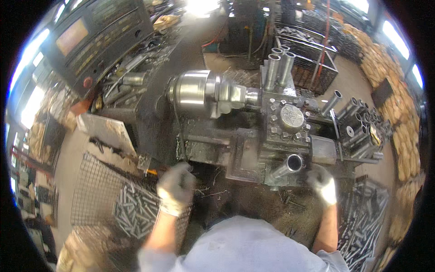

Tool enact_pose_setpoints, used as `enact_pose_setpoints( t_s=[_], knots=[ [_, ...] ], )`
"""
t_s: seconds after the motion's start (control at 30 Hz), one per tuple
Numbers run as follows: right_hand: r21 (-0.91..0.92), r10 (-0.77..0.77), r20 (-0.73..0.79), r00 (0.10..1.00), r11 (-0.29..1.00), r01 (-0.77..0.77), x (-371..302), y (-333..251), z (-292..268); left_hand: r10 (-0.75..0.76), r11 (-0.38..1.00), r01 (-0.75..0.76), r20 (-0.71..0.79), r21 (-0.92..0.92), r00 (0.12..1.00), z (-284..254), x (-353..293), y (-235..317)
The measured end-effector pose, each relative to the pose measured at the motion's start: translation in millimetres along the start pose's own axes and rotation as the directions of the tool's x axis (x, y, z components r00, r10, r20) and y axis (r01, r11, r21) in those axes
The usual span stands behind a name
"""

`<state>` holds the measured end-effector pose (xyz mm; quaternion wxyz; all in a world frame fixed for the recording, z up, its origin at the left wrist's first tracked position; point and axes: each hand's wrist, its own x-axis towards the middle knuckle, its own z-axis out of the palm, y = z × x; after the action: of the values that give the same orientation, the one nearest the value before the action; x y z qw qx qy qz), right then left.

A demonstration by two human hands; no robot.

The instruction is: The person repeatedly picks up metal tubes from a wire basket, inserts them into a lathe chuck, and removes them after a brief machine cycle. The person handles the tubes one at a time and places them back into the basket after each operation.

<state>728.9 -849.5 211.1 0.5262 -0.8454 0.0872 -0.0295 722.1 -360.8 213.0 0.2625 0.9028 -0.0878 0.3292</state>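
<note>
My left hand, in a pale work glove with a dark front, is near the lathe's front edge, below the chuck. Motion smears its fingers. On the right, my gloved right hand is close to the carriage and a short upright metal tube; its fingers are blurred, and I cannot tell whether it touches anything. Between the chuck and the square tool post sits a shiny metal workpiece. Several tubes stand behind the tool post.
A wire basket beside my left arm holds several short metal rods. More tubes crowd a rack at the right, above a bin of long rods. Stacked sacks line the right side; a control cabinet stands far left.
</note>
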Motion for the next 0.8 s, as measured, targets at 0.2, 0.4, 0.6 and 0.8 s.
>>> enact_pose_setpoints(
  t_s=[0.2,0.4,0.6,0.8],
  knots=[
    [-0.020,-0.150,0.281,0.948,0.987,0.162,33,23,45,-0.704,0.651,0.623,0.652,0.434,0.282,29,-207,62],
    [0.027,-0.337,0.382,0.861,0.935,0.354,23,1,96,-0.738,0.660,0.675,0.450,0.329,0.503,-7,-294,93],
    [0.307,-0.467,0.743,0.479,0.874,0.376,-132,-48,218,-0.903,0.424,0.879,0.176,0.219,0.392,-88,-414,155],
    [0.542,-0.451,0.836,-0.312,0.594,0.594,-365,-100,350,-0.985,-0.055,0.995,-0.165,0.080,-0.041,-171,-573,235]
  ],
)
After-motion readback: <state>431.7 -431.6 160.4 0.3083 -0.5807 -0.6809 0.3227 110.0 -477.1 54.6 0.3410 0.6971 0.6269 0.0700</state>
